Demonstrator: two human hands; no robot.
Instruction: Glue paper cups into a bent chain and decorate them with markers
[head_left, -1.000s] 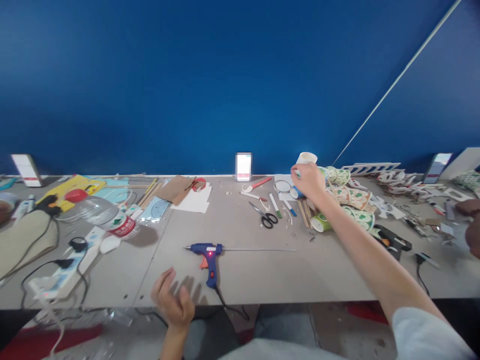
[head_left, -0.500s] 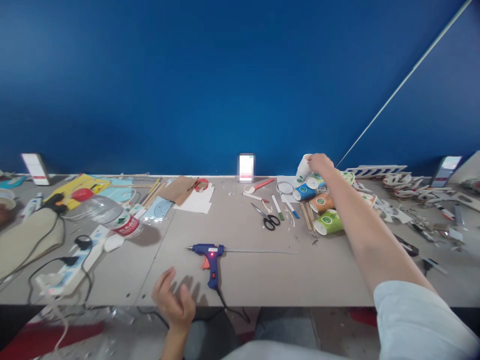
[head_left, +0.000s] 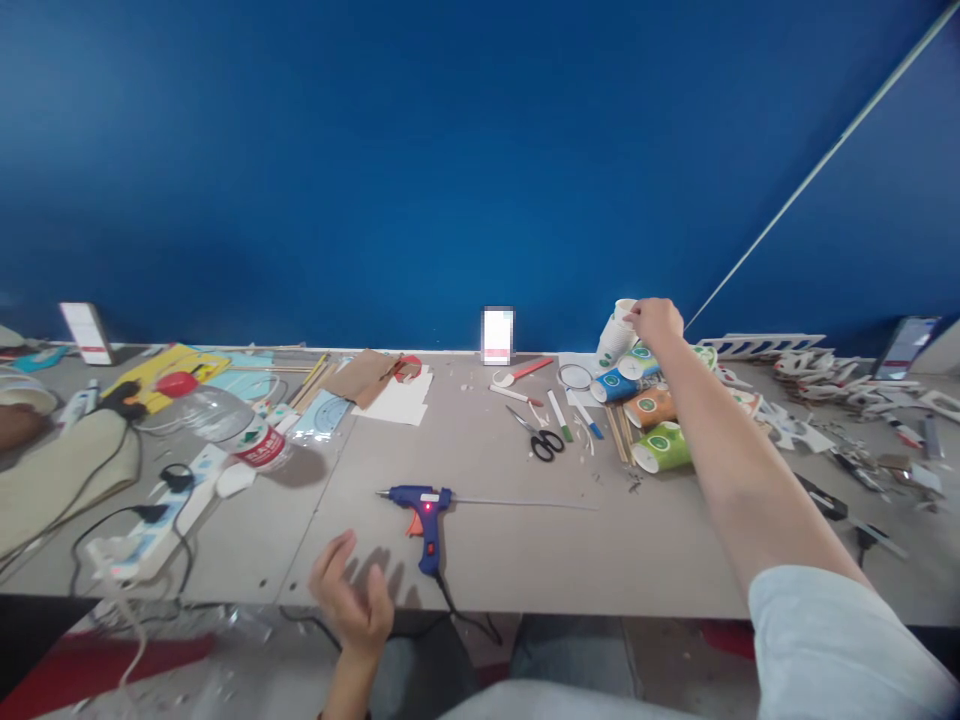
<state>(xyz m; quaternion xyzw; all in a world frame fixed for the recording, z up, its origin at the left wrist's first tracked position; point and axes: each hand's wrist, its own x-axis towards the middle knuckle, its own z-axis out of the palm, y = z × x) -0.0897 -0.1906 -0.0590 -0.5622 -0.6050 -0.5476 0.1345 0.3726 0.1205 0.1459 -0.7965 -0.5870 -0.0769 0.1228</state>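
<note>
My right hand (head_left: 657,324) pinches the rim of a white paper cup (head_left: 625,310) at the top of a tilted cup stack (head_left: 613,345) near the wall. Below that hand lie nested paper cups on their sides: a blue one (head_left: 613,384), an orange one (head_left: 646,407) and a green one (head_left: 663,448). My forearm hides part of them. At the table's front edge my left hand (head_left: 352,598) hovers with fingers apart and nothing in it. Nearest to it is a blue hot glue gun (head_left: 424,515), lying on its side with a lit red light and a long glue stick in its back.
Black scissors (head_left: 546,443), markers (head_left: 559,415) and wooden sticks (head_left: 618,432) lie mid-table. Leftward are a plastic bottle (head_left: 232,430), a power strip (head_left: 172,520) and brown cardboard (head_left: 366,376). A phone (head_left: 498,336) leans on the blue wall. Another person's hand (head_left: 21,428) shows far left.
My right hand has moved right to the rim of the white cup stack, and the top cup now stands slightly out of it. The left hand stays nearly still.
</note>
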